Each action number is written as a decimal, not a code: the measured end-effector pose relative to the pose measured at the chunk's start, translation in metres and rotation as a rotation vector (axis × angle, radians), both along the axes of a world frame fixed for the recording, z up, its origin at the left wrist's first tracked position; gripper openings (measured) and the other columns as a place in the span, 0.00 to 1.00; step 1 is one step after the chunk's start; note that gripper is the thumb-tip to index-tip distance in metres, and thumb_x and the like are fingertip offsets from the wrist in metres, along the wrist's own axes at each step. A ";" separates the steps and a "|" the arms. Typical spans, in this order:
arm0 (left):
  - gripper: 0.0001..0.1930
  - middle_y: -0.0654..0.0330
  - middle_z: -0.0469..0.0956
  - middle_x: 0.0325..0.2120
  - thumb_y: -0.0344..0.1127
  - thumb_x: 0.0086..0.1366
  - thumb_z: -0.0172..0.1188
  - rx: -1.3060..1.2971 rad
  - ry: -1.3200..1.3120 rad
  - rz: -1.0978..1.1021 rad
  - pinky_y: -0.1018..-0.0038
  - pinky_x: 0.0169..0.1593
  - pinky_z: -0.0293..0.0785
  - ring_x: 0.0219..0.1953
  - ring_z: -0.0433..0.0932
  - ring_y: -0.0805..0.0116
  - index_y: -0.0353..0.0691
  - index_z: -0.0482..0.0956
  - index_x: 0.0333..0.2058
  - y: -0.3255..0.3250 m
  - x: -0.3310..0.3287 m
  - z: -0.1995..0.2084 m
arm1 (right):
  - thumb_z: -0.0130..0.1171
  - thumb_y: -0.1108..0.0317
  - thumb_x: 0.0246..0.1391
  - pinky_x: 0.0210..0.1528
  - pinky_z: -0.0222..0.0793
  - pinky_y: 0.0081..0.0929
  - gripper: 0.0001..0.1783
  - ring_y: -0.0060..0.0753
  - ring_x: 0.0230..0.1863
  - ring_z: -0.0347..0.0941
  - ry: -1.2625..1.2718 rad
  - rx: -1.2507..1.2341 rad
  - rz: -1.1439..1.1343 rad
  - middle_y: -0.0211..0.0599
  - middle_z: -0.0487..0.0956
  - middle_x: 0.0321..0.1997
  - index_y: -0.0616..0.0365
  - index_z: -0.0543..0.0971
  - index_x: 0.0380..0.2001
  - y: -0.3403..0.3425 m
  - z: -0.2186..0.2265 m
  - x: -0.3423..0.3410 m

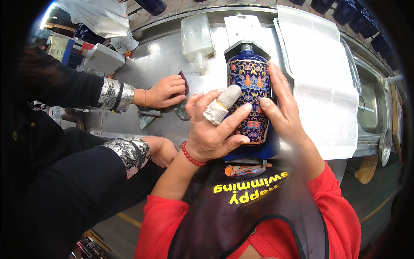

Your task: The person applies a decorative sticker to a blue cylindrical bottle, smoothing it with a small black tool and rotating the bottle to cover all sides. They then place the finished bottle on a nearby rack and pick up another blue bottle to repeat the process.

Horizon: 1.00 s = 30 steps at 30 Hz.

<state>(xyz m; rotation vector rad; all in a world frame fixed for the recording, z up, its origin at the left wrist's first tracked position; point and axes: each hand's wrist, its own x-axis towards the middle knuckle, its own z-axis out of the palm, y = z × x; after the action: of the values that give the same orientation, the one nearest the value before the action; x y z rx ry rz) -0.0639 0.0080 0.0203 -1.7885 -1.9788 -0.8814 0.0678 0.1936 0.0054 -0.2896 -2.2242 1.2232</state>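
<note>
A dark blue vase (249,82) with a coloured flower pattern lies on its side on a blue pad (269,146), its neck pointing away into a grey holder (246,46). My left hand (213,129) clasps the vase's left side; its index finger is wrapped in white tape and a red bead bracelet circles the wrist. My right hand (282,108) presses against the vase's right side, fingers along the body. Both of my sleeves are red, over a dark apron.
A metal worktable (159,60) holds a white plastic container (196,39) and a white cloth (321,77). A co-worker's hand (164,91) at the left rests on a small dark piece. A sink (371,103) lies at the right. Several dark blue pots line the far edge.
</note>
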 end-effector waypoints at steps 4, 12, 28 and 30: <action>0.31 0.54 0.79 0.56 0.67 0.68 0.50 -0.029 0.018 0.004 0.53 0.64 0.52 0.58 0.67 0.55 0.52 0.83 0.56 0.003 -0.001 0.000 | 0.56 0.65 0.63 0.76 0.47 0.41 0.38 0.56 0.78 0.51 0.015 -0.002 -0.009 0.62 0.56 0.76 0.70 0.58 0.71 0.000 -0.001 -0.001; 0.31 0.53 0.79 0.56 0.67 0.68 0.51 -0.021 0.003 -0.004 0.53 0.64 0.52 0.58 0.68 0.55 0.52 0.83 0.55 0.002 -0.003 0.000 | 0.59 0.65 0.62 0.75 0.49 0.41 0.38 0.56 0.76 0.54 0.029 -0.017 -0.045 0.62 0.59 0.74 0.70 0.59 0.71 -0.003 -0.001 -0.004; 0.31 0.54 0.79 0.55 0.67 0.67 0.53 -0.017 -0.010 -0.024 0.52 0.65 0.52 0.59 0.68 0.53 0.51 0.83 0.55 0.005 -0.004 -0.001 | 0.61 0.65 0.60 0.75 0.50 0.42 0.40 0.56 0.76 0.54 0.031 -0.029 -0.053 0.62 0.59 0.74 0.71 0.59 0.71 -0.002 -0.003 -0.005; 0.31 0.49 0.79 0.54 0.67 0.67 0.53 -0.027 0.030 -0.021 0.53 0.64 0.55 0.57 0.69 0.52 0.49 0.84 0.54 0.004 -0.004 0.001 | 0.61 0.65 0.60 0.75 0.50 0.42 0.40 0.56 0.76 0.55 0.029 -0.030 -0.062 0.62 0.59 0.74 0.71 0.59 0.71 -0.002 -0.003 -0.005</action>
<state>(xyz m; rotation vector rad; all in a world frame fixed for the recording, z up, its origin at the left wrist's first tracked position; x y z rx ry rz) -0.0679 0.0120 0.0209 -1.8293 -1.9662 -0.8330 0.0625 0.1914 0.0029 -0.3479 -2.1585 1.2206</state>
